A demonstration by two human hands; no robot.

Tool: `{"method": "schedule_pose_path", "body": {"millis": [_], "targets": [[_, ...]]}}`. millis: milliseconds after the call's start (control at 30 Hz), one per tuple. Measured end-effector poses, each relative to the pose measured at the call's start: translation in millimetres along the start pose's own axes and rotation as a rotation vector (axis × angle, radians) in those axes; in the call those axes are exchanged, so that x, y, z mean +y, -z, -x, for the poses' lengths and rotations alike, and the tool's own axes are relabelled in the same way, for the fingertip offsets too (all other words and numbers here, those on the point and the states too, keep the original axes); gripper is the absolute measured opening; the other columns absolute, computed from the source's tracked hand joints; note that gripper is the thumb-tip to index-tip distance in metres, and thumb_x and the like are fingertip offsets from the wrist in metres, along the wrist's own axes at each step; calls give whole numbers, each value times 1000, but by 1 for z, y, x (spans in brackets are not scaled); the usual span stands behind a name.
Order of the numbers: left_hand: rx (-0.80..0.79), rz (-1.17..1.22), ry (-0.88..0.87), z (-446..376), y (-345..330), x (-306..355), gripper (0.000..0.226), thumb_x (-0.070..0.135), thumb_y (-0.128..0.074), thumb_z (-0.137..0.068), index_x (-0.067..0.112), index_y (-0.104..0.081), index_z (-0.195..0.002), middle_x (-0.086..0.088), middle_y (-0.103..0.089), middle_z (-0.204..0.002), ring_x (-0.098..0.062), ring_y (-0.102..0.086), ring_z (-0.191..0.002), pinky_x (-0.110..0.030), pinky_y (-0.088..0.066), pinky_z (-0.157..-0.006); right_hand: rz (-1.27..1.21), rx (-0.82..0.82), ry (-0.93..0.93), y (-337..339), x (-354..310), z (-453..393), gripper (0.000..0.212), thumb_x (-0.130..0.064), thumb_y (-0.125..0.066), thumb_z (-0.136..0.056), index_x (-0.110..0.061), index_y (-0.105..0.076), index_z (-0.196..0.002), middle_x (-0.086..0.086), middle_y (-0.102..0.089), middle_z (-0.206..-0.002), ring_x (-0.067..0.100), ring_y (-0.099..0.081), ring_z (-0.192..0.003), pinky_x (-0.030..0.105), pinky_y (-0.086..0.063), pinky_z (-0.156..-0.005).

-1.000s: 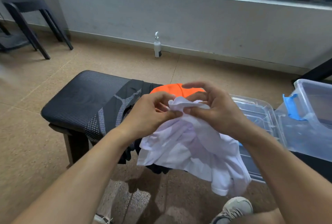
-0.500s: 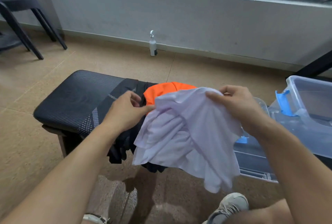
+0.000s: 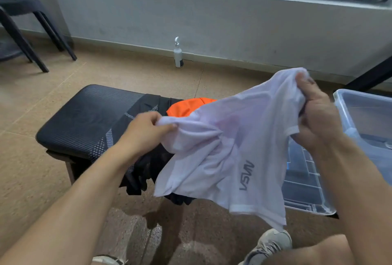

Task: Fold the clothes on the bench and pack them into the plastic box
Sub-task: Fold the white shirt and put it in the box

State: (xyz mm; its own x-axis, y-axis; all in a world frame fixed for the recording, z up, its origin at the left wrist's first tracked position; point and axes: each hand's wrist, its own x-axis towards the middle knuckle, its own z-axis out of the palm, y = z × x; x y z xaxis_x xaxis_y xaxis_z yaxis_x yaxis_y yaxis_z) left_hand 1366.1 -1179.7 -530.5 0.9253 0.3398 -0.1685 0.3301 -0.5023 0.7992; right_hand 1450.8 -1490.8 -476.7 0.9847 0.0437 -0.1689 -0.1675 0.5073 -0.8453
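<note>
A white T-shirt (image 3: 224,145) with a small grey logo hangs stretched in the air between my hands, above the bench's near edge. My left hand (image 3: 146,131) pinches its left edge. My right hand (image 3: 316,114) grips a bunched part of it higher up on the right. On the black padded bench (image 3: 84,120) lie a black patterned garment (image 3: 140,116) and an orange garment (image 3: 186,106), both partly hidden by the shirt. The clear plastic box (image 3: 364,116) stands at the right, and its clear lid (image 3: 305,192) lies flat beside it.
A pump bottle (image 3: 178,53) stands on the floor by the grey wall. A black stool (image 3: 25,22) is at the far left. My shoes (image 3: 269,243) are on the tan floor below the shirt. A dark slanted leg (image 3: 371,73) shows at the right.
My hands have drawn apart, the right one rising to the right, and the bunched white shirt has spread out between them so its logo shows.
</note>
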Motion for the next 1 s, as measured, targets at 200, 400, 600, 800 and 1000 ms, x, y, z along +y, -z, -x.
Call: {"method": "schedule_pose_path", "body": {"millis": [200,400,600,800,1000], "targets": [[270,622,46,-13,27,-2,20,20,-85,-77,21,-65,-75,2,-69,-71,-14,-62,-69,-29,-47,-66,101,210,273,5,-1,2,8,-31,-69,-95,-24,-69,-92,1,-71,-93,16,-68,-85,40,-60,-84],[166,692,15,-3,16,10,7,15,-77,-86,19,-72,-88,-1,-74,-80,-17,-66,-76,-31,-52,-70,824,179,250,-3,28,12,18,-41,-74,-89,-24,-77,-96,-2,-77,-88,10,-65,-74,29,-52,-68],[-51,547,-164,37,-30,31,21,24,-80,-85,20,-77,-105,1,-79,-101,-17,-73,-93,-36,-56,-81,513,-325,-338,-50,60,44,31,-13,-66,-95,-23,-70,-124,7,-77,-112,21,-71,-92,37,-56,-80],[-82,686,-152,48,-32,34,36,14,-83,-82,16,-72,-116,-10,-77,-110,-32,-73,-106,-48,-60,-89,347,-600,-295,-48,58,50,81,26,-38,-83,-26,-56,-143,8,-58,-143,27,-70,-111,48,-49,-87],[-39,735,-172,48,-33,33,36,-5,-76,-83,5,-70,-117,-11,-79,-105,-19,-76,-92,-24,-57,-72,646,-668,152,-49,63,58,71,28,-50,-86,-24,-62,-132,-2,-65,-131,22,-71,-110,51,-58,-93]]}}
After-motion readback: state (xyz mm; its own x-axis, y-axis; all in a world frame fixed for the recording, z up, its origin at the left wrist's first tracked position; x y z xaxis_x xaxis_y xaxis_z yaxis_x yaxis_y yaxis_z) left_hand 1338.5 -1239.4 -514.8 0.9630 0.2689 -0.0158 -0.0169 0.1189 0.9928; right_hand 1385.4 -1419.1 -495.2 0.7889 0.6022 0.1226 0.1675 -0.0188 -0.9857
